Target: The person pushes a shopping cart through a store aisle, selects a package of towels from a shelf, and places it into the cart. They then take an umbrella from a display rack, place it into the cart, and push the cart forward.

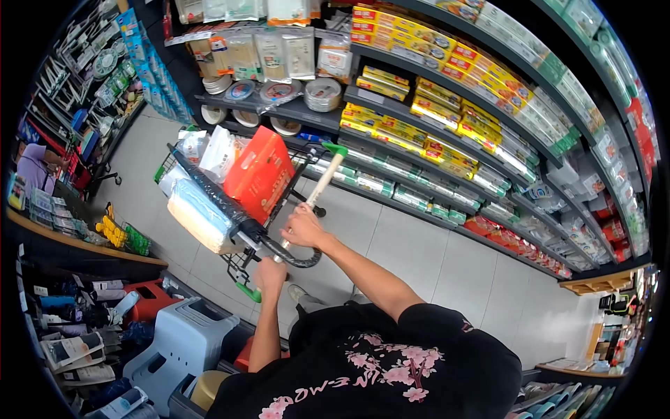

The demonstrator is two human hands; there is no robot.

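My left hand [269, 275] is closed around the lower part of the pale push handle [325, 178] of a shopping cart, near its green end. Higher on the same bar, my right hand [303, 226] is wrapped too. A black umbrella [209, 192] lies slantwise across the cart, its curved handle hooking out below my right hand. Inside the black wire cart [234, 264] stand a red box or bag [259, 174], a white plastic bag [220, 152] and a soft blue-and-cream pack [200, 215].
Shelves [426, 105] of yellow boxes and rolls curve along the right. Bagged goods and plates fill racks ahead. Left of me are a blue plastic stool [183, 335] and folded umbrellas [73, 349]. A person in purple [35, 169] is at far left. Grey tiled floor [419, 244] runs between.
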